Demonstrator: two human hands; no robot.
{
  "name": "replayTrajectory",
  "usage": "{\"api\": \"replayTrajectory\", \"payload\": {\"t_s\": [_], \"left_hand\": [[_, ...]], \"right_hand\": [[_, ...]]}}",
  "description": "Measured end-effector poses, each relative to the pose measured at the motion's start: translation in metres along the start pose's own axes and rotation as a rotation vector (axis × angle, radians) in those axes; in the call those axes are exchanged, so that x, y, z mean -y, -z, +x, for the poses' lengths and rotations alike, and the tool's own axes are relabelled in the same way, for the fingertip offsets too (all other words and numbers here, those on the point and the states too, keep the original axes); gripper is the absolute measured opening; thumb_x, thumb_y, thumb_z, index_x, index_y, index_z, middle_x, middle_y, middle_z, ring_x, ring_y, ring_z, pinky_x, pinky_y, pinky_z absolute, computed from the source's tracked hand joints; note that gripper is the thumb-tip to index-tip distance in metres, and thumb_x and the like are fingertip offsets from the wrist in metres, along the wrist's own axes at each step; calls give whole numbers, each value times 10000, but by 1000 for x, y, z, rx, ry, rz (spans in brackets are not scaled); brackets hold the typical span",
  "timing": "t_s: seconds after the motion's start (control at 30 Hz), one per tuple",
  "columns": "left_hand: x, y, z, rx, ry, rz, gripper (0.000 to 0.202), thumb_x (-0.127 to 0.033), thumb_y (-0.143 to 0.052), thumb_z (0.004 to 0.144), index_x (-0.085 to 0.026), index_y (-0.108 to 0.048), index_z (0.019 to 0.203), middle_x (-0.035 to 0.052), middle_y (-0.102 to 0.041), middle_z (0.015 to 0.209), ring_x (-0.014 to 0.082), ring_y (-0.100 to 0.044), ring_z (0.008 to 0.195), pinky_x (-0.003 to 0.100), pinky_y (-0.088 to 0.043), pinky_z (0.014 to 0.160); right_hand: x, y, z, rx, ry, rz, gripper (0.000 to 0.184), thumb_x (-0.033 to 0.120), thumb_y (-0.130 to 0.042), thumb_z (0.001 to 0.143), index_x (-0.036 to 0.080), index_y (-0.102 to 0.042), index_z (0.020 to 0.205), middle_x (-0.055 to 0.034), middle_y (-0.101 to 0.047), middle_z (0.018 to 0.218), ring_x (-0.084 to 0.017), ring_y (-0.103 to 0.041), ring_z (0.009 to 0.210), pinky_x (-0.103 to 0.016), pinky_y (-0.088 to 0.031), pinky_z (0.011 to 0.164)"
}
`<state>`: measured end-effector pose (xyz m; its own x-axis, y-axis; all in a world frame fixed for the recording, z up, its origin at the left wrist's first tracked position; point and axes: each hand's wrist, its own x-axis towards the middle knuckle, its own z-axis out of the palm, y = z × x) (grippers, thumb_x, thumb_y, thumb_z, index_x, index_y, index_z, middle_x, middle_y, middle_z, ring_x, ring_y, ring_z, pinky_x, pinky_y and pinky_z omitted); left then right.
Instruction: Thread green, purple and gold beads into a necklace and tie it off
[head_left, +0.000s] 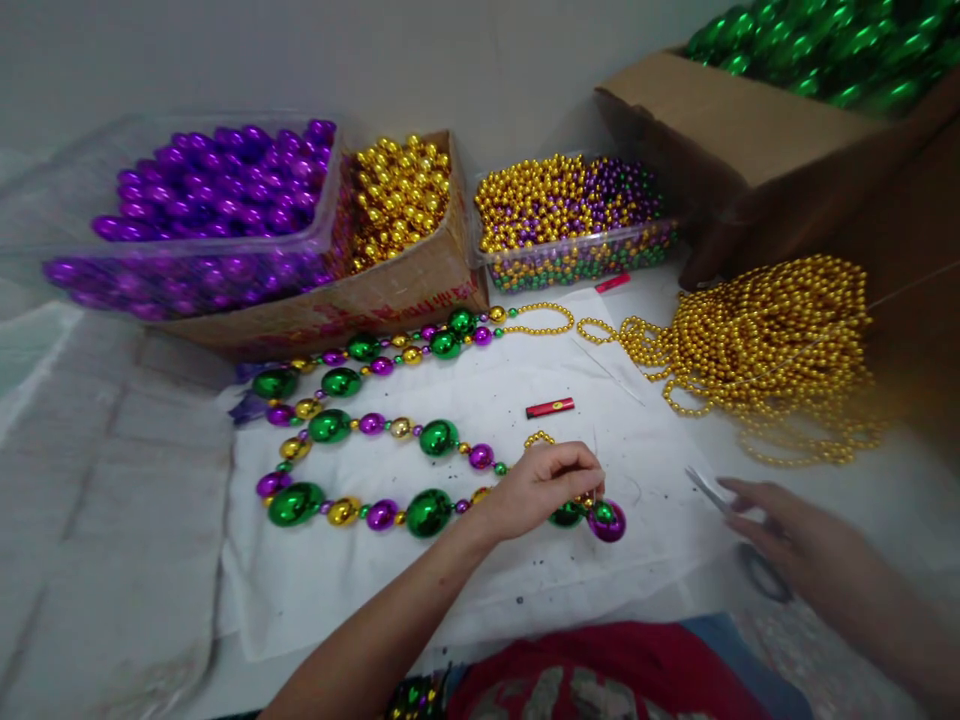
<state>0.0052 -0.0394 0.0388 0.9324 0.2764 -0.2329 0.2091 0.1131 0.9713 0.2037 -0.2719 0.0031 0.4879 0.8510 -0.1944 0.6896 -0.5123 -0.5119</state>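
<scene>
My left hand (551, 485) is closed in a pinch at the end of a bead strand, where a fine thread sticks up by the fingertips. Just below those fingers hang a small green bead and a large purple bead (606, 521). Large green, purple and gold beads of a necklace (429, 512) lie in loops on the white cloth (360, 590) to the left. Off to the right, my right hand (780, 530) grips scissors (706, 489), their blades pointing up and left, apart from the strand. Motion blurs this hand.
A red lighter (550, 408) lies on the cloth. Behind stand a clear tub of purple beads (225, 190), a carton of gold beads (401, 195), a tub of mixed bead strings (562, 215) and a carton (742, 115) of green beads. Gold bead strings (772, 330) are heaped at right.
</scene>
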Motion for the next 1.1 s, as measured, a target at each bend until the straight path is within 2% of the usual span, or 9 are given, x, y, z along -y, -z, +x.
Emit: {"api": "replayTrajectory", "payload": {"t_s": [0.1, 0.2, 0.27, 0.37, 0.47, 0.63, 0.8, 0.93, 1.1], "left_hand": [[-1, -7, -1, 26, -60, 220, 264, -321, -491, 887, -99, -596, 793, 31, -577, 752, 74, -500, 694, 194, -375, 657], [3, -11, -8, -110, -154, 368, 246, -304, -493, 891, -118, -612, 783, 30, -579, 753, 90, -511, 744, 216, -381, 716], [7, -14, -16, -294, -232, 345, 213, -275, -509, 884, -121, -613, 779, 44, -597, 822, 110, -531, 832, 243, -393, 803], [11, -17, -30, -469, -299, 200, 147, -218, -522, 875, -126, -608, 798, 60, -594, 949, 131, -538, 945, 277, -403, 881], [12, -20, -41, -478, -302, 106, 121, -198, -532, 866, -132, -593, 785, 53, -580, 960, 131, -538, 945, 286, -408, 887], [26, -21, -46, -562, -239, 71, 165, -209, -505, 880, -125, -549, 745, 52, -550, 904, 125, -515, 902, 260, -398, 846], [49, -23, -45, -649, -150, 29, 233, -271, -493, 885, -115, -534, 717, 65, -539, 879, 138, -502, 878, 259, -393, 817], [43, -18, -45, -608, -148, 118, 236, -265, -488, 890, -117, -539, 714, 55, -545, 869, 128, -506, 876, 256, -388, 822], [10, -2, -31, -347, -216, 258, 196, -254, -475, 903, -125, -582, 800, 50, -595, 995, 132, -503, 1024, 283, -342, 952]], "right_hand": [[73, 1, 19, 264, 5, 588, 584, 484, -456, 879, 228, -342, 1391, -89, -587, 1036, -127, -560, 664, -202, -406, 452], [107, -9, 36, 356, 64, 665, 313, 409, -489, 877, 142, -578, 1015, -18, -530, 692, -91, -470, 595, -183, -362, 511], [105, -15, 44, 301, 55, 699, 312, 409, -503, 870, 115, -570, 785, -5, -451, 632, -72, -396, 588, -181, -312, 525], [94, -23, 49, 340, -65, 854, 371, 472, -551, 829, 106, -557, 777, 16, -347, 588, -56, -286, 534, -186, -220, 476], [97, -28, 47, 343, -144, 923, 388, 492, -579, 802, 105, -560, 791, 24, -330, 566, -54, -256, 511, -189, -201, 466], [114, -37, 41, 148, -33, 805, 343, 449, -547, 833, 117, -577, 752, -25, -507, 700, -103, -433, 658, -207, -334, 579], [110, -54, 35, 114, -59, 760, 333, 434, -532, 841, 122, -572, 735, -14, -492, 670, -109, -437, 643, -216, -336, 581], [101, -55, 34, 118, -54, 725, 340, 442, -509, 862, 126, -572, 757, -17, -504, 687, -117, -456, 664, -219, -349, 601], [104, -26, 34, 178, 190, 476, 281, 368, -455, 921, 152, -596, 810, -14, -559, 742, -106, -503, 696, -211, -360, 643]]}}
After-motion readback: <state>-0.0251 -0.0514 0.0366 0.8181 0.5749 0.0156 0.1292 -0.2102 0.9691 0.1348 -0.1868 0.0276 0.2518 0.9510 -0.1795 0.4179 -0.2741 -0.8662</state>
